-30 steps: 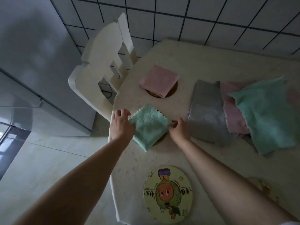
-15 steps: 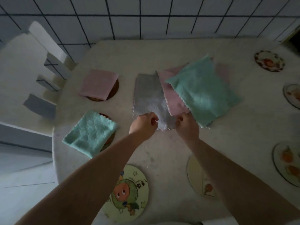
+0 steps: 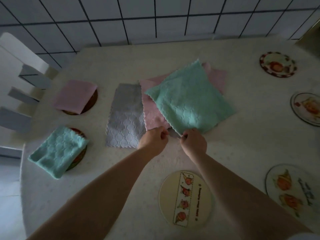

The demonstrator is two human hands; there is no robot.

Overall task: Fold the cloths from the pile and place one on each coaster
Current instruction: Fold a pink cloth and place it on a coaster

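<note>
Green, pink and grey cloths lie in a pile in the middle of the table (image 3: 225,144). The green cloth (image 3: 188,99) is on top. A pink cloth (image 3: 152,111) peeks out from under it, and the grey cloth (image 3: 125,116) sticks out on the left side.

Both hands are at the near edge of the pile, close together. The left hand (image 3: 153,142) has its fingers curled, and it pinches a cloth edge where the pink and grey cloths meet. I cannot tell which cloth it has. The right hand (image 3: 194,142) has its fingers curled too, and it pinches the near corner of the green cloth.

On the left, a folded pink cloth (image 3: 75,96) sits on a dark coaster (image 3: 93,99). Nearer, a folded green cloth (image 3: 58,151) sits on another coaster (image 3: 81,156), which shows at its right side.

More round coasters have no cloth on them. A pale coaster (image 3: 185,198) with a strip of small pictures lies near the right arm. Three more lie along the right side: a red-rimmed coaster (image 3: 278,66) far away, a middle coaster (image 3: 306,108), and a near coaster (image 3: 292,191) with orange pictures.

A white chair (image 3: 19,66) stands at the left. A tiled wall (image 3: 138,19) is behind the table.
</note>
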